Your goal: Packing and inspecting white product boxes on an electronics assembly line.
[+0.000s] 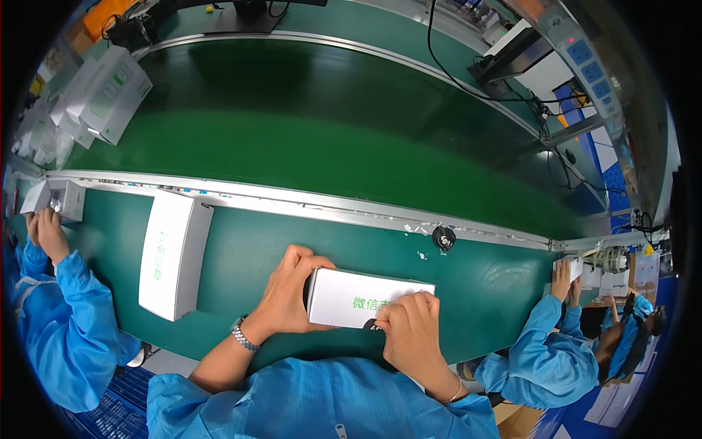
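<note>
In front of me lies a long white carton (338, 294) with green printing, turned sideways above the green bench. My left hand (287, 291) is closed round its left end, thumb below and fingers at the top edge. Pressed to the carton's near face, the curled fingers of my right hand (411, 334) pinch a round black sticker (371, 324) at the lower edge. Most of that sticker's right side is hidden by my fingers. A second white carton (170, 256) stands to the left, out of reach of both hands.
A black round item (443, 237) sits at the metal rail (322, 210), with white scraps around it. Beyond the rail runs a green conveyor belt (314, 139). Large white boxes (113, 95) stand at the far left. Co-workers in blue (66, 322) handle boxes on both sides.
</note>
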Action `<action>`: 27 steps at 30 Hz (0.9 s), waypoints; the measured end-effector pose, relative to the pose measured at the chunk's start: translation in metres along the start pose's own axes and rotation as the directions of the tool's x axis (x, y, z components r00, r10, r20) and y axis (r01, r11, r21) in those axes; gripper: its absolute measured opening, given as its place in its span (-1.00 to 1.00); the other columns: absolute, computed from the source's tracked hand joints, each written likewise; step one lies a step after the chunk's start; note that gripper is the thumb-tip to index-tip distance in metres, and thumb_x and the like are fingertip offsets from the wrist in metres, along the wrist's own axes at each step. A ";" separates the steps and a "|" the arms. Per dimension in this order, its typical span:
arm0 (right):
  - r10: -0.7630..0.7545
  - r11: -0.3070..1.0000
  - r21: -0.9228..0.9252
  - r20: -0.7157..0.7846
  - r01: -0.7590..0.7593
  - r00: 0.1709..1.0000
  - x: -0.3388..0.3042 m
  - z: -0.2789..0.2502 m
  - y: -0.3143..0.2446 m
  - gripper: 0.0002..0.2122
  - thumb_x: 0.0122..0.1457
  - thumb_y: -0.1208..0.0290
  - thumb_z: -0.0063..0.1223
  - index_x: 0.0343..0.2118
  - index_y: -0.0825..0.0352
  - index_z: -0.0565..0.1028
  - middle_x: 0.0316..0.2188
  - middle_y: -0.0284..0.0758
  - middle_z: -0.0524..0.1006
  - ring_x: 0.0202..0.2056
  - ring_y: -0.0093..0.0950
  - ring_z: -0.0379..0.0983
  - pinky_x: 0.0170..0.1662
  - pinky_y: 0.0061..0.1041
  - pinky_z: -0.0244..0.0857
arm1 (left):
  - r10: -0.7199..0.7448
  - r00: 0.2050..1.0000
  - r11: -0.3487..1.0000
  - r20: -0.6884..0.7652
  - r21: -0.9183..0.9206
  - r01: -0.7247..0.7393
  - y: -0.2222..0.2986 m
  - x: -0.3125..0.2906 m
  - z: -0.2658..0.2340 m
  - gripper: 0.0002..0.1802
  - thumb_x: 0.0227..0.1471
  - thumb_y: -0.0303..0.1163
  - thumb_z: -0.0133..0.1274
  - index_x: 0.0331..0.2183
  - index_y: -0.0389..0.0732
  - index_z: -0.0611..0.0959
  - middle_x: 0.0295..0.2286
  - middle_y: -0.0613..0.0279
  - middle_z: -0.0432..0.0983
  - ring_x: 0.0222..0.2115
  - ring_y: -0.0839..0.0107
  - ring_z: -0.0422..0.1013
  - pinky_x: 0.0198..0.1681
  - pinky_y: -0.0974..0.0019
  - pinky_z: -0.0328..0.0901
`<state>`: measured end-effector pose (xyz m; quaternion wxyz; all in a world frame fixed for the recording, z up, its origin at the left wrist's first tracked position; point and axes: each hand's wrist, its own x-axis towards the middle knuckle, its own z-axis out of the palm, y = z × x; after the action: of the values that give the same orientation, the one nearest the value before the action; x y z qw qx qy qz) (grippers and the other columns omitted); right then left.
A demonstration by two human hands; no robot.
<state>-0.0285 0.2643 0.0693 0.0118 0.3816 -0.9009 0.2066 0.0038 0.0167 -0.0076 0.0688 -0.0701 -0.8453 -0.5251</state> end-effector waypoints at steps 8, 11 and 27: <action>-0.013 0.980 0.194 -0.168 0.046 0.986 -0.012 0.007 0.012 -0.87 0.12 0.52 0.21 -0.29 0.22 0.48 -0.26 -0.40 0.55 -0.24 -0.34 0.43 0.03 -0.23 0.14 | 0.010 1.000 1.000 -0.006 -0.003 -0.010 -0.003 0.001 0.002 -0.01 -0.54 -0.07 0.60 -0.01 -0.11 0.51 -0.16 0.09 0.39 -0.08 0.05 0.39 -0.10 0.09 0.39; 0.006 0.964 0.259 -0.228 0.055 0.974 -0.012 0.011 0.008 -0.88 0.15 0.52 0.19 -0.28 0.21 0.48 -0.29 -0.42 0.57 -0.24 -0.34 0.45 0.03 -0.25 0.15 | 0.017 1.000 1.000 -0.008 -0.005 -0.017 -0.003 0.002 0.002 -0.02 -0.55 -0.07 0.60 -0.02 -0.11 0.51 -0.15 0.10 0.41 -0.09 0.06 0.40 -0.10 0.09 0.38; -0.140 0.819 0.557 -0.043 0.140 0.989 -0.006 0.002 0.025 -0.75 0.05 0.75 -0.04 -0.40 0.14 0.33 -0.39 -0.44 0.57 -0.36 -0.40 0.39 0.01 -0.31 0.09 | -0.018 1.000 1.000 0.001 0.018 0.018 0.002 0.010 -0.004 -0.04 -0.53 0.03 0.61 -0.06 -0.11 0.53 -0.25 0.17 0.44 -0.24 0.12 0.47 -0.19 0.13 0.38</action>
<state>-0.0410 0.2831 0.0570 -0.0850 0.4333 -0.7708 0.4592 -0.0054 0.0145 -0.0017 0.0641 -0.0622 -0.8506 -0.5182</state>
